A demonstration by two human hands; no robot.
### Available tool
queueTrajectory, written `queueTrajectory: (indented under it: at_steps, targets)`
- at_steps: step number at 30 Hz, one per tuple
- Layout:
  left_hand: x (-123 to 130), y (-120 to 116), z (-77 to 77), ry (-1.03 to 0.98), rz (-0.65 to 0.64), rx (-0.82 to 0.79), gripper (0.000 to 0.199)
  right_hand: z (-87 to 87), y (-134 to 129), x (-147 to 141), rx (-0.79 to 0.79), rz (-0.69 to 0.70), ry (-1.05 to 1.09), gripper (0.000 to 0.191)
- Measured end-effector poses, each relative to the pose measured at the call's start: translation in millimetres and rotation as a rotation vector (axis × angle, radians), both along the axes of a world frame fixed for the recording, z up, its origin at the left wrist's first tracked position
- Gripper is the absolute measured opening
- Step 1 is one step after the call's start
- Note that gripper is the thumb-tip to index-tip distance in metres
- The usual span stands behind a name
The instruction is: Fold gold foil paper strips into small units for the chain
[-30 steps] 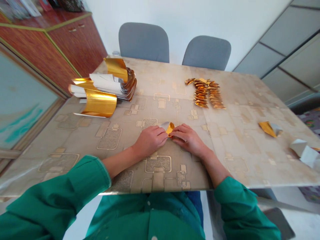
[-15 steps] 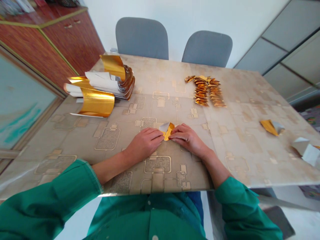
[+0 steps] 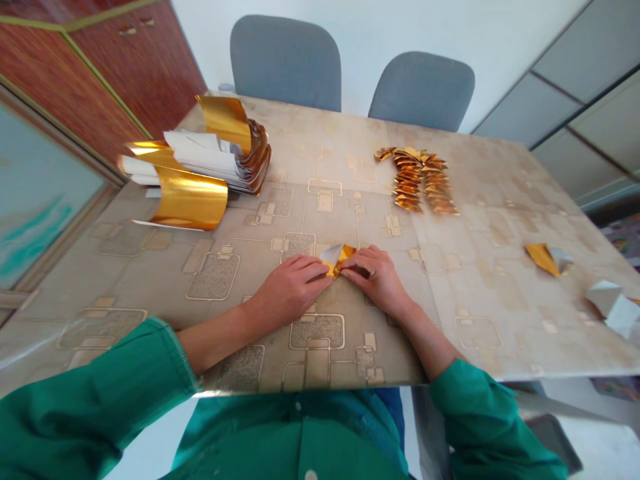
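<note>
A small folded piece of gold-and-silver foil paper (image 3: 338,259) lies on the table between my hands, gold on one side and silver on the other. My left hand (image 3: 293,287) pinches its left edge against the tabletop. My right hand (image 3: 374,280) presses on its right side, and those fingers hide part of the fold. Both hands rest on the table, almost touching at the fingertips.
Ahead stand a pile of folded gold units (image 3: 420,180) and curled gold-backed paper strips (image 3: 200,160). A gold-and-silver folded piece (image 3: 545,260) and white paper (image 3: 613,307) lie right on the patterned table (image 3: 320,160). Grey chairs stand beyond.
My fingers have closed in on the foil piece, which now lies flatter and tighter between my hands. The whole scene has shifted slightly upward in view.
</note>
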State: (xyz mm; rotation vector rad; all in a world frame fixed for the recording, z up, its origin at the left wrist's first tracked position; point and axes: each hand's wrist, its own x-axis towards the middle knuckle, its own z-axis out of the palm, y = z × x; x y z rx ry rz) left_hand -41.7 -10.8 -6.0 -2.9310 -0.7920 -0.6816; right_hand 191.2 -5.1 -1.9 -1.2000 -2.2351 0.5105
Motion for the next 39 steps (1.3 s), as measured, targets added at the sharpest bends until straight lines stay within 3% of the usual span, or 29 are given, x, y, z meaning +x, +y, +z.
queueTrajectory:
  at_steps: [7, 12, 19, 27, 33, 39]
  targets:
    - [2.7, -2.1, 0.8, -0.020, 0.033, -0.058, 0.025, -1.5, -1.8, -7.4, -0.033, -0.102, -0.019, 0.007]
    - [4.9, -3.4, 1.0, 0.073, 0.030, -0.088, 0.040, -2.4, -2.8, -8.3, -0.079, -0.166, -0.041, 0.006]
    - [5.5, -3.5, -2.2, 0.065, 0.035, -0.063, 0.030, -5.4, -0.8, -7.0, -0.128, -0.175, -0.023, 0.005]
    - [6.3, -4.9, -0.8, 0.078, 0.054, -0.072, 0.028, -3.4, -3.6, -7.1, -0.065, -0.175, -0.097, 0.006]
    - [6.1, -5.8, -1.0, 0.095, 0.073, -0.082, 0.029, 2.1, -10.1, -13.0, -0.005, -0.257, -0.157, 0.005]
    - [5.2, -5.7, -1.0, 0.093, 0.063, -0.073, 0.029, 4.0, -13.8, -17.8, -0.138, -0.380, -0.133, 0.006]
